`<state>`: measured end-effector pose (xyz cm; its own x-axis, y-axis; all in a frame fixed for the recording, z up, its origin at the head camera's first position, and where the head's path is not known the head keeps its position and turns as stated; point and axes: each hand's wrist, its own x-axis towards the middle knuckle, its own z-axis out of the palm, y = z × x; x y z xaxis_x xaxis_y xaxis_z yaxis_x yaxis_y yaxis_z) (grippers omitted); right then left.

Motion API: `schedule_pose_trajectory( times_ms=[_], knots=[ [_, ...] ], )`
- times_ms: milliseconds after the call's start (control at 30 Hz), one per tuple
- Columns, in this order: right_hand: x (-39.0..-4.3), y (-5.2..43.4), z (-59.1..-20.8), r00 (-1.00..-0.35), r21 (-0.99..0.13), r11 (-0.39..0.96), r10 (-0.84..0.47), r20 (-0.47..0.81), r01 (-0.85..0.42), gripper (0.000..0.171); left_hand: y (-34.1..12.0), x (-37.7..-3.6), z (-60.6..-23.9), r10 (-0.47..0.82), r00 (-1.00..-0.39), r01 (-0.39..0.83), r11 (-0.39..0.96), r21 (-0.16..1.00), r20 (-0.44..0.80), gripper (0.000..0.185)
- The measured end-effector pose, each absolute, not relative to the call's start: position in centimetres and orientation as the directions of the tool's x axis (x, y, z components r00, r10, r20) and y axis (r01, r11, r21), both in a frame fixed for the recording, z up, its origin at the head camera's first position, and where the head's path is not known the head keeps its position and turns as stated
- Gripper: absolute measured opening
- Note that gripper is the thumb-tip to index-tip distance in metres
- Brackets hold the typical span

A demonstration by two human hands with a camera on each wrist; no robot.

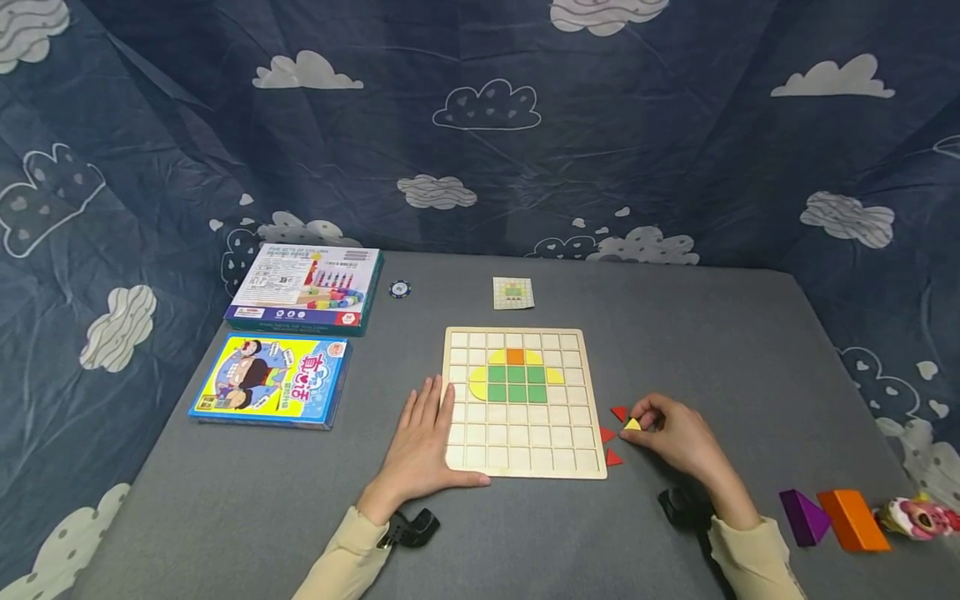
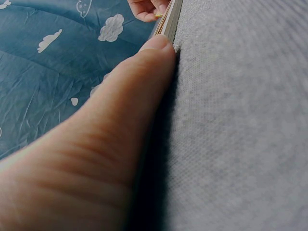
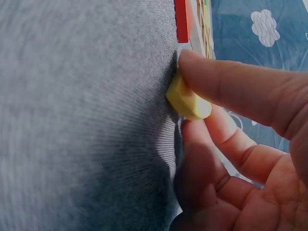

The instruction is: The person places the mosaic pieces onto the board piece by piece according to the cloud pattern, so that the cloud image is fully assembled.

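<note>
Up close, right wrist shows fingers [image 3: 231, 86] pinching yellow piece [image 3: 185, 101].

Board [image 1: 525, 402] at table [image 1: 675, 333] centre; card [image 1: 513, 292] behind it, chip [image 1: 400, 289] and two boxes [image 1: 305, 287] to the left. Left hand [image 1: 420, 446] flat on board's near-left corner; right hand [image 1: 675, 433] beside right edge, pinching small piece [image 1: 632, 424] among triangles [image 1: 613, 435]. Blocks [image 1: 832, 517] at far right.

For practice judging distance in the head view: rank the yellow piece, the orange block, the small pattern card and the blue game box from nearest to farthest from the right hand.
1. Yellow piece, pinched in the right hand.
2. Orange block, to its right.
3. Small pattern card, beyond the board.
4. Blue game box, far left.
</note>
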<state>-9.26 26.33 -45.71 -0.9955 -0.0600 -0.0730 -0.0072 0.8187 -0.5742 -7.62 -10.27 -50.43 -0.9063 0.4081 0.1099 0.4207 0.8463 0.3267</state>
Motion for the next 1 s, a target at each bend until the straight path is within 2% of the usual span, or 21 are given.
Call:
schedule_pose_trajectory(
  times_ms=[267, 633, 1000],
  knots=[
    [-9.2, 26.7, -45.9, -0.996, -0.627, 0.778, -0.084, -0.026, -0.049, 0.026, -10.3, -7.6, -50.4, 0.409, -0.906, 0.422, 0.845, 0.330, 0.111, 0.133],
    [-9.7, 25.2, -45.1, -0.999, -0.677, 0.736, -0.010, -0.045, 0.023, 0.020, -10.3, -7.5, -50.4, 0.408, -0.907, 0.420, 0.846, 0.330, 0.107, 0.134],
    [-12.0, 22.5, -45.0, -0.999, -0.754, 0.656, -0.003, -0.038, 0.027, 0.024, -10.3, -7.6, -50.6, 0.412, -0.903, 0.429, 0.846, 0.315, 0.123, 0.133]
  ],
)
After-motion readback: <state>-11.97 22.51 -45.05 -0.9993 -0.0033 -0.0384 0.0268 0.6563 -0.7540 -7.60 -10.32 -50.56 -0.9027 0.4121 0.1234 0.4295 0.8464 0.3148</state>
